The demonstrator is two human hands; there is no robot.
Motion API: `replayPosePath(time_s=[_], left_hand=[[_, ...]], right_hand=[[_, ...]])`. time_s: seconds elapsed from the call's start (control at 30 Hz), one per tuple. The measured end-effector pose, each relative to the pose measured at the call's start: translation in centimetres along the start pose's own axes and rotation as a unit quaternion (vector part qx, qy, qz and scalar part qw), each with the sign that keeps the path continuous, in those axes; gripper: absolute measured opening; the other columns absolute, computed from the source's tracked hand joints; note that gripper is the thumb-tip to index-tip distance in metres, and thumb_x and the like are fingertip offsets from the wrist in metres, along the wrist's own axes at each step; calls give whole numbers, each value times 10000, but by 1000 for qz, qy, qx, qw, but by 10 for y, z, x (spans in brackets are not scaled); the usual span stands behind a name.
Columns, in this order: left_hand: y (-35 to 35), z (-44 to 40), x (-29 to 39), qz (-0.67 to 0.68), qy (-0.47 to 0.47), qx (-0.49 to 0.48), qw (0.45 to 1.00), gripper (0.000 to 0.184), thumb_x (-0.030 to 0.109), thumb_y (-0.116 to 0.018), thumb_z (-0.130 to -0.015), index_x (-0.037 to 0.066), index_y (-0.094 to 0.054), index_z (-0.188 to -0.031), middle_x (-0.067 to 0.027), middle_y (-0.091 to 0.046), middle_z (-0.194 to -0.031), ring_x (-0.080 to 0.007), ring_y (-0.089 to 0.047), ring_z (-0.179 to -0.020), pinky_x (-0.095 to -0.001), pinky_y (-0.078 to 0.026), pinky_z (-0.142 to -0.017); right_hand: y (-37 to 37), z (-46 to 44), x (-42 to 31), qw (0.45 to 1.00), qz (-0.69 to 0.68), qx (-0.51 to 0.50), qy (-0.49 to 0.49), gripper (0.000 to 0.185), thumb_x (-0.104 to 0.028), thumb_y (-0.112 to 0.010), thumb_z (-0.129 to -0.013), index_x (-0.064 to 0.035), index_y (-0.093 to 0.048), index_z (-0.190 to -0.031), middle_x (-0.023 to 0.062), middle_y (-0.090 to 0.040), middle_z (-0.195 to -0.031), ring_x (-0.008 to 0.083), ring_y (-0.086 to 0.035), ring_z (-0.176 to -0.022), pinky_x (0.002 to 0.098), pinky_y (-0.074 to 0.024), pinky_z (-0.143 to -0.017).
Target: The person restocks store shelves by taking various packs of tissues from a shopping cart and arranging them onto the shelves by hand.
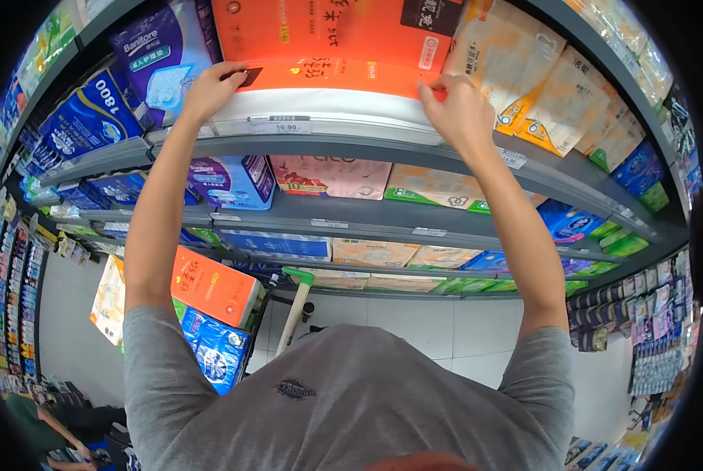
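Note:
A large orange package [328,43] with white lower edge lies on the upper shelf, wide across the top middle. At its left front corner my left hand [212,88] has its fingers closed on the edge, near a dark patch. My right hand [457,110] pinches the package's right front corner, fingers curled. Under the package's front, a price label [279,125] reads 10.90 on the shelf edge. A purple Banitore pack [165,67] stands just left of my left hand. Beige tissue packs [508,63] stand right of my right hand.
Lower shelves hold a pink pack [332,176], a purple-blue pack [232,180] and several tissue packs. Below left, a cart with a green-and-cream handle [293,306] carries an orange pack [212,284] and a blue pack [214,349]. Another person's arms [65,432] show at bottom left.

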State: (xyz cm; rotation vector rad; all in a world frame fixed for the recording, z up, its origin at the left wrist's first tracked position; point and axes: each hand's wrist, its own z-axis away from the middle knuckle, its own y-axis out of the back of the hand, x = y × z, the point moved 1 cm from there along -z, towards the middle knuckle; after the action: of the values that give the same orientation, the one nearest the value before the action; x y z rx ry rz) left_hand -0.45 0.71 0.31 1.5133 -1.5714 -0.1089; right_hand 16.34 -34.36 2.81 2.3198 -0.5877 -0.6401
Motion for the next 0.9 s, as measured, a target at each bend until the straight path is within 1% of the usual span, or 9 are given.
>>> replayPosePath(time_s=[0.07, 0.17, 0.43, 0.5, 0.63, 0.7, 0.77, 0.8, 0.9], left_hand=[[3, -1, -4, -15, 0, -20, 1000, 393, 316, -566, -828, 83, -658, -1131, -141, -665, -1079, -264, -634, -982, -327, -464, -856], [1, -1, -2, -44, 3, -18, 999, 423, 327, -565, -815, 71, -651, -1141, -143, -650, -1118, -276, -621, -1019, -328, -455, -884], [2, 0, -6, -24, -31, -25, 999, 385, 272, -551, -867, 69, -624, -1185, -116, -649, -1129, -232, -608, -1031, -298, -439, -902], [2, 5, -12, -2, -29, 3, 1000, 429, 394, -607, -802, 98, -674, -1106, -146, -674, -1043, -289, -632, -987, -342, -469, -868], [50, 47, -2, -11, -114, 128, 985, 275, 312, -658, -807, 89, -714, -958, -101, -703, -876, -244, -677, -811, -316, -515, -732], [103, 86, -15, -126, -187, -124, 966, 757, 228, -719, -790, 166, -327, -1435, -144, -476, -1365, -291, -502, -1207, -267, -401, -987], [105, 139, -23, -39, -124, -20, 991, 648, 178, -738, -771, 103, -447, -1346, -93, -626, -1150, -218, -592, -1047, -300, -451, -929], [79, 156, -30, -26, 17, 212, 977, 237, 242, -648, -851, 57, -697, -991, -69, -703, -941, -184, -649, -864, -300, -481, -792], [80, 227, -103, -48, 54, 199, 977, 245, 230, -664, -798, 34, -694, -941, -109, -702, -884, -227, -681, -834, -303, -512, -736]], right_hand=[[-9, -18, 3, 998, 36, -50, -14, 377, -360, -650, -785, -18, -696, -935, 207, -666, -962, 353, -646, -892, 416, -508, -777], [-30, -40, 20, 997, -13, 9, 75, 417, -386, -651, -802, -29, -669, -1015, 166, -684, -959, 319, -664, -873, 374, -510, -778], [-30, -51, 11, 998, -26, -54, 35, 496, -408, -646, -797, -33, -615, -1120, 177, -667, -1034, 334, -630, -987, 407, -493, -841], [-24, -48, -4, 994, 91, -55, 13, 499, -420, -642, -800, -30, -613, -1111, 170, -671, -1017, 332, -629, -988, 405, -492, -842], [-28, -27, -35, 978, -4, 95, 184, 370, -387, -619, -830, -60, -672, -996, 131, -681, -959, 309, -638, -932, 409, -495, -833], [-39, -14, -56, 951, -39, 129, 279, 233, -285, -643, -825, -64, -693, -881, 103, -681, -897, 283, -640, -864, 387, -501, -785], [-49, 10, -92, 907, -150, 121, 374, 128, -180, -677, -786, -56, -688, -815, 85, -674, -831, 269, -632, -810, 364, -500, -732], [-61, 20, -106, 882, -186, 109, 420, 69, -119, -695, -751, -60, -685, -784, 83, -667, -797, 260, -622, -777, 356, -496, -689], [-107, 66, -143, 862, -249, -65, 436, 85, -137, -683, -760, -59, -685, -793, 88, -665, -779, 262, -625, -755, 364, -501, -681]])
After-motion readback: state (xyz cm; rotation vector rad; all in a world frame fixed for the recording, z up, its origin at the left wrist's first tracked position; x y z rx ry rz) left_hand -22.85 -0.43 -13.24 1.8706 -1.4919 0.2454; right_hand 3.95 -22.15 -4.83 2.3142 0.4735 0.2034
